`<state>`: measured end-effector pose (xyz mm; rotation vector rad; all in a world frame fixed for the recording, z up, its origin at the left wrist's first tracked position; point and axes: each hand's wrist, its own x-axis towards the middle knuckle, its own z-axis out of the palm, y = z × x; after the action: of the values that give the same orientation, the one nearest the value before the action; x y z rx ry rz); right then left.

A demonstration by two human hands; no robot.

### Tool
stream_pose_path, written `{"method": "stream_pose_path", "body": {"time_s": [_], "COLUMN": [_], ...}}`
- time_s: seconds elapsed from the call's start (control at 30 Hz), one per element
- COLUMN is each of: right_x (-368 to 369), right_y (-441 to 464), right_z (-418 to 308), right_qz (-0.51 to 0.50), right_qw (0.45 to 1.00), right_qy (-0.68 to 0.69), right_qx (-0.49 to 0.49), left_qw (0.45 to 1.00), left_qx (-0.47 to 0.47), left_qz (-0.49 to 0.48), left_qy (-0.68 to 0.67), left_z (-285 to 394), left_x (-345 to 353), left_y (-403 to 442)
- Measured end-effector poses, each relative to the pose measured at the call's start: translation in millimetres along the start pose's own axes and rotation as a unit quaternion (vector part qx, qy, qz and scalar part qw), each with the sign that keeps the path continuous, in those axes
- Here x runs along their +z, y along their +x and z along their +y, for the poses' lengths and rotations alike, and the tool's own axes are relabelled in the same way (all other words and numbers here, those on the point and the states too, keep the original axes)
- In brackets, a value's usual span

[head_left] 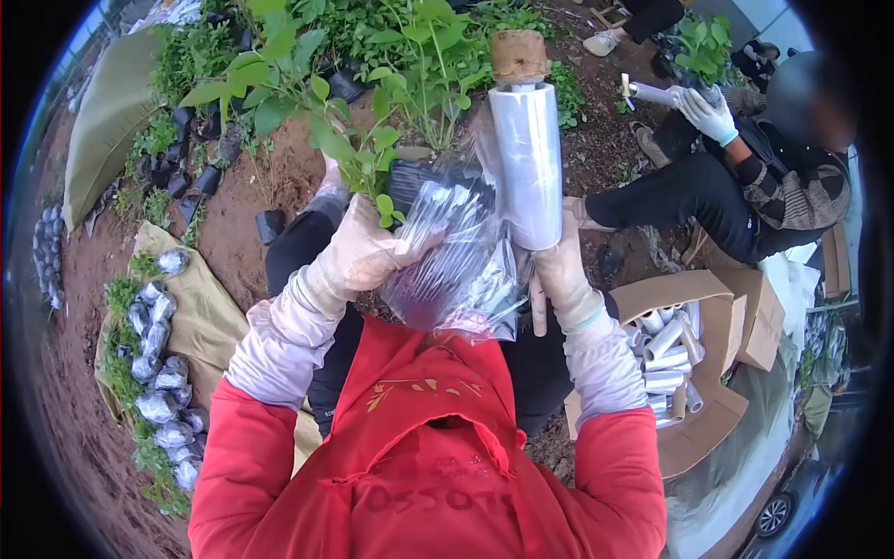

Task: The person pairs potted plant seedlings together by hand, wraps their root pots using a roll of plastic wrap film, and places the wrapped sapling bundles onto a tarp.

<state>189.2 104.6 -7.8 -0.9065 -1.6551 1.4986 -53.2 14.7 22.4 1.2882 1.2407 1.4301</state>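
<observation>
My left hand [361, 253], in a pale glove, is closed around a leafy seedling [358, 154] with a black pot [405, 179] at its base. Clear stretch film [452, 256] lies loosely over the pot and stretches across to a film roll [526, 168]. Gripping the lower end of that roll is my gloved right hand [561, 270]. The roll stands nearly upright in view, its brown core [520, 56] sticking out at the top. Part of the pot is hidden by the shiny film and my left fingers.
Several film-wrapped plants [158, 363] lie on a tan cloth [209, 298] at left. Black pots [270, 225] rest on the soil. A cardboard box [703, 438] of film rolls [666, 359] stands at right. A seated co-worker's gloved hand [708, 116] holds another plant.
</observation>
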Motion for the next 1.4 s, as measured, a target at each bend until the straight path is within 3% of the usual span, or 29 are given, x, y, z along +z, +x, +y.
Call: {"method": "stream_pose_path", "body": {"time_s": [0.07,0.1,0.13,0.17,0.2,0.3,0.33,0.4,0.43,0.47,0.53,0.6,0.63,0.67,0.73,0.77,0.83,0.9,0.93,1.0,1.03,1.07,1.13,1.27,1.3,1.37,1.4], "right_x": [23.7,41.1,54.7,63.8,63.4,62.5,60.9,48.3,39.1,28.7,1.3,-0.6,-0.3,-0.6,13.3,18.7,22.9,22.6,21.7,12.2,6.1,-0.3,-16.4,-30.2,-18.2,-5.1,3.7], "right_y": [-4.9,-16.6,-21.8,-28.0,-27.5,-42.7,-48.1,-44.6,-41.4,-38.1,-30.5,-33.1,-29.7,-30.6,-42.4,-45.7,-53.4,-62.4,-65.8,-62.0,-57.2,-52.6,-45.1,-16.0,-13.4,-9.2,-19.3], "right_z": [43.6,46.4,63.6,48.5,81.7,126.2,108.2,69.6,55.2,41.6,16.0,10.3,4.2,-5.6,-16.2,-15.6,-14.7,-10.9,-9.0,-20.4,-24.3,-27.1,-12.6,26.2,40.2,111.5,110.1], "right_qz": [-0.032,-0.081,-0.094,-0.126,-0.147,-0.15,-0.156,-0.087,-0.075,-0.064,-0.095,-0.043,-0.041,-0.043,0.007,0.028,0.088,0.095,0.099,0.115,0.136,0.157,0.244,0.168,0.098,-0.06,-0.121], "right_qw": [0.988,0.933,0.907,0.8,0.746,0.908,0.862,0.934,0.93,0.924,0.986,0.993,0.978,0.93,0.933,0.926,0.9,0.882,0.872,0.825,0.831,0.834,0.877,0.958,0.987,0.96,0.91], "right_qy": [0.143,0.334,0.384,0.548,0.593,0.384,0.473,0.341,0.357,0.373,0.138,0.069,-0.091,-0.24,-0.284,-0.3,-0.368,-0.421,-0.446,-0.496,-0.473,-0.451,-0.339,-0.197,-0.123,-0.253,-0.379], "right_qx": [-0.054,0.11,0.145,0.212,0.265,0.075,0.092,0.055,0.049,0.044,0.007,-0.09,-0.181,-0.274,-0.221,-0.226,-0.217,-0.191,-0.178,-0.244,-0.26,-0.275,-0.239,-0.123,-0.016,-0.102,-0.115], "left_qw": [0.992,0.993,0.994,0.998,0.997,0.989,0.99,0.996,0.997,0.987,0.943,0.916,0.928,0.961,0.943,0.903,0.97,0.974,0.988,0.988,0.962,0.904,0.908,0.908,0.909,0.924,0.924], "left_qx": [-0.071,-0.073,-0.07,-0.03,-0.036,-0.03,-0.012,-0.016,-0.039,-0.05,-0.047,-0.045,-0.035,-0.062,-0.045,-0.076,0.053,0.062,0.117,0.098,0.021,-0.057,-0.068,-0.064,-0.06,-0.048,-0.07], "left_qz": [0.004,0.019,0.026,-0.004,-0.047,-0.144,-0.134,-0.091,-0.056,-0.037,-0.1,-0.089,-0.043,-0.013,0.021,0.004,0.043,0.056,0.065,0.071,0.07,0.066,0.062,0.029,0.03,0.026,0.014], "left_qy": [-0.108,-0.094,-0.085,-0.06,-0.049,0.028,0.038,0.01,-0.028,-0.148,-0.314,-0.389,-0.369,-0.269,-0.328,-0.424,-0.235,-0.212,-0.072,-0.097,-0.262,-0.419,-0.408,-0.413,-0.412,-0.379,-0.376], "left_z": [-3.4,-13.3,-23.9,-33.3,-52.8,-111.9,-109.5,-81.4,-58.5,-44.4,-28.9,-14.5,-23.1,-30.5,-38.6,-29.6,-27.1,-26.3,-28.9,-26.3,-17.4,-7.4,8.8,16.9,17.7,15.9,10.7], "left_x": [6.6,6.4,9.1,7.4,-4.1,-42.9,-39.3,-22.0,-11.4,-5.6,0.0,21.2,28.7,27.0,37.6,41.6,50.8,51.4,48.5,45.0,47.9,50.1,48.6,47.7,50.4,48.4,40.3], "left_y": [-4.3,-9.8,-10.7,-11.1,-15.4,-22.5,-18.2,-9.9,-6.8,-5.4,4.0,-1.0,-1.2,-8.1,-7.1,-5.2,-7.0,-8.6,-11.2,-11.5,-10.7,-9.7,-11.1,-17.3,-18.2,-11.9,-6.5]}}
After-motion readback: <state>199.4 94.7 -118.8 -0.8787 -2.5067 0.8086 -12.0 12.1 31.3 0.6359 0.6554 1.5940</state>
